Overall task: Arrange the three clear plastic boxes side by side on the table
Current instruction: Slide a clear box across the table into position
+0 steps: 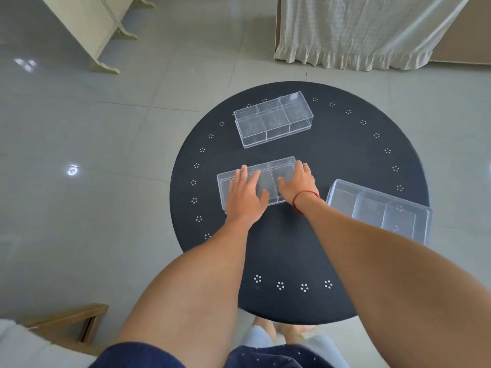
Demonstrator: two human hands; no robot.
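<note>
**Both hands on the middle box, two neighbours out of line**

The left hand and right hand lie flat, fingers spread wide, on top of the middle box, pressing down on it, not gripping. This box sits near the centre of the round worktop, its long axis running left to right with a slight upward tilt toward the right.

The far box lies straight ahead of the hands, well apart, with nearly the same long axis, so a forward slide looks like the way to bring the two long sides together.

The near box lies to the right, close to the right wrist and at the worktop's edge, possibly overhanging it. Its long axis slants down to the right, out of line with the others. The right hand is the nearer one for turning it and drawing it in.
</note>
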